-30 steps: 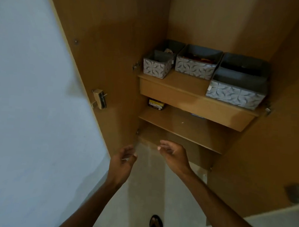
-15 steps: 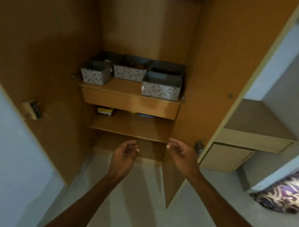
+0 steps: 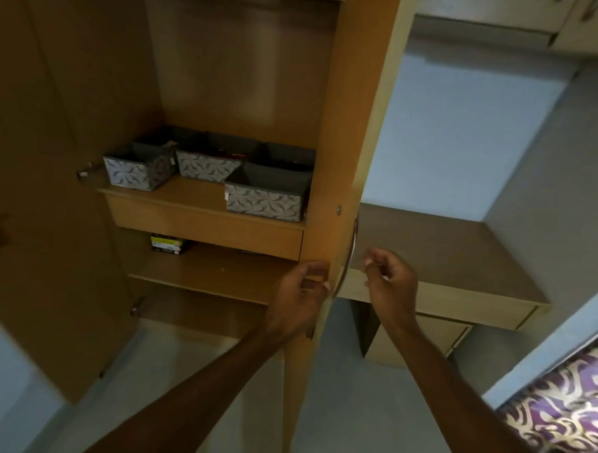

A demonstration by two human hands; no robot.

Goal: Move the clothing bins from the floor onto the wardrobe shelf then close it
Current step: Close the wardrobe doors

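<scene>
Clothing bins (image 3: pixel 264 197) sit on the wardrobe shelf (image 3: pixel 203 196), none visible on the floor; the left hand (image 3: pixel 300 291) grips the right door (image 3: pixel 348 160) edge, the right hand (image 3: pixel 391 281) hovers loosely curled, empty; closing both doors remains.

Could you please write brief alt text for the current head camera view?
A person's left hand grips the edge of the open right wardrobe door, while the right hand hovers beside its handle. Patterned grey clothing bins sit on the shelf inside.
</scene>
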